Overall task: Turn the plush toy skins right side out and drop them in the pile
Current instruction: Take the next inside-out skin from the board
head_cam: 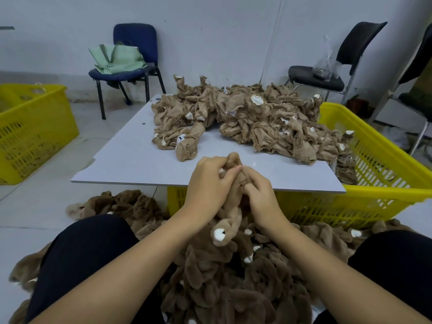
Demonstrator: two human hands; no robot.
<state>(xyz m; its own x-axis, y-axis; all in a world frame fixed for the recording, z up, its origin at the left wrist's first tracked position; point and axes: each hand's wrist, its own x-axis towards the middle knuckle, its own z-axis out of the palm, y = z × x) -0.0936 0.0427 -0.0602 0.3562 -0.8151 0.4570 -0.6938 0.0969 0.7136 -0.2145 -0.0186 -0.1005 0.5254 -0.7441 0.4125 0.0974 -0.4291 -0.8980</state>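
Over board (131, 160), skin (231, 206) hangs seemingly upright.

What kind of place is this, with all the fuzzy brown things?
Probably a small toy-making workshop. A heap of inside-out tan plush skins covers the grey board table, yellow plastic slatted crates stand around it, and a pile of fluffy brown finished skins lies on the floor.

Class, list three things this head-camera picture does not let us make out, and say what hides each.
1. How far the held skin is turned: the left hand and right hand cover its middle.
2. What the yellow crate at left holds: the picture's edge cuts it off.
3. What the clear bag on the black chair contains: too small.
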